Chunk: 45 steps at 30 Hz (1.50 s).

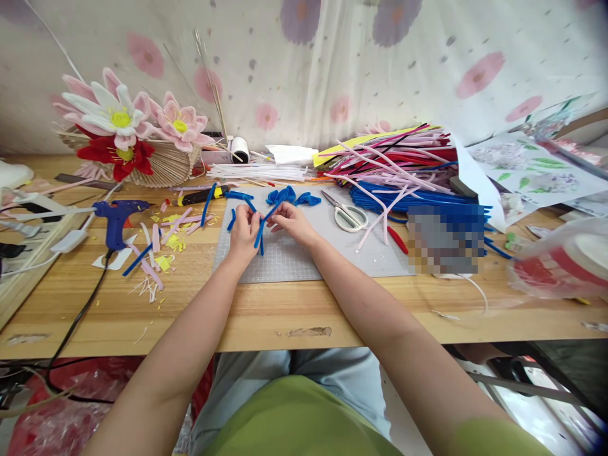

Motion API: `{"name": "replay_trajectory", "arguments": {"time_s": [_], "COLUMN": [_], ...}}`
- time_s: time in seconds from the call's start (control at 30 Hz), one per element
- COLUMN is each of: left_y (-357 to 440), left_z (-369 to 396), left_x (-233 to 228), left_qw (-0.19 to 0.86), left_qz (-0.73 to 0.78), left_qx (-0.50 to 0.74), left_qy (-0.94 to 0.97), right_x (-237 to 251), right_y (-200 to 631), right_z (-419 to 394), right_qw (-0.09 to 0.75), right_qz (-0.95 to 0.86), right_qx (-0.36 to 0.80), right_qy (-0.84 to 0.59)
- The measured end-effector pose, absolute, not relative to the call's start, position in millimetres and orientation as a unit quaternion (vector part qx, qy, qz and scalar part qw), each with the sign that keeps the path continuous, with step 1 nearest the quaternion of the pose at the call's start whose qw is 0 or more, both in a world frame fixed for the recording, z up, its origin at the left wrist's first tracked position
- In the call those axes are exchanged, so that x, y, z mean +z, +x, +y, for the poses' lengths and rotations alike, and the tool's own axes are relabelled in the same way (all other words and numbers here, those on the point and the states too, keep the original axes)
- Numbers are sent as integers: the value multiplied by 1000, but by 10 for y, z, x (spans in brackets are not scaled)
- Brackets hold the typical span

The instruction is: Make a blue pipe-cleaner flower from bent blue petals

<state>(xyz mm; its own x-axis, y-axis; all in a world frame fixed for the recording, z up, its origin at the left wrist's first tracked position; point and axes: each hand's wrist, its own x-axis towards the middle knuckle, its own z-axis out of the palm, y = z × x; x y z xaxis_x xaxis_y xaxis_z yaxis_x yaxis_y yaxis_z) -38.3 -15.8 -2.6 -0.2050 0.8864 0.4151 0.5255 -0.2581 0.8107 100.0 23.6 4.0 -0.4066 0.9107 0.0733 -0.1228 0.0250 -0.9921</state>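
Note:
My left hand (244,229) and my right hand (292,220) meet over a grey cutting mat (304,259) on the wooden table. Both pinch the same blue pipe cleaner (261,232), which bends between the fingers and hangs down below the left hand. Just beyond the hands lie several bent blue pipe-cleaner pieces (287,195) shaped like petals. Another loose blue piece (231,220) rests to the left of my left hand.
Scissors (346,212) lie on the mat to the right. A big pile of coloured pipe cleaners (403,168) fills the back right. A blue glue gun (116,218) with its cord, pink and yellow scraps (164,244) and a basket of finished flowers (128,136) are at the left.

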Motion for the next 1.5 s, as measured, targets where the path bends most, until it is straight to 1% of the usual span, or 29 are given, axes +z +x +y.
{"name": "replay_trajectory", "arguments": {"time_s": [0.13,0.27,0.33,0.43,0.57,0.63,0.8,1.0,1.17,1.33,1.5], "left_y": [-415,-401,-387,-377,-379,-381,-383,-397,-393,-364,-370], "left_z": [-125,-149,-167,-166,-135,-134,-159,-130,-140,-142,-102], "left_x": [-31,13,36,39,10,10,59,76,76,79,91], "left_qw": [159,127,127,177,268,279,272,354,392,475,477], "left_qz": [581,570,568,566,540,538,554,530,508,516,527], "left_qx": [536,539,538,538,540,539,524,544,553,565,616], "left_qy": [591,608,609,599,587,585,587,546,532,434,339], "right_x": [76,78,61,29,20,38,71,58,70,45,34], "right_y": [1033,987,950,930,977,999,1003,1019,1020,1025,992], "right_z": [206,167,155,162,191,190,162,165,139,150,148], "right_qw": [425,378,358,353,380,378,342,340,319,314,291], "right_qz": [-560,-571,-575,-564,-531,-521,-502,-475,-469,-472,-520], "right_qx": [628,653,663,678,682,692,729,750,783,780,748], "right_qy": [-333,-323,-319,-312,-329,-327,-316,-309,-257,-264,-292]}}
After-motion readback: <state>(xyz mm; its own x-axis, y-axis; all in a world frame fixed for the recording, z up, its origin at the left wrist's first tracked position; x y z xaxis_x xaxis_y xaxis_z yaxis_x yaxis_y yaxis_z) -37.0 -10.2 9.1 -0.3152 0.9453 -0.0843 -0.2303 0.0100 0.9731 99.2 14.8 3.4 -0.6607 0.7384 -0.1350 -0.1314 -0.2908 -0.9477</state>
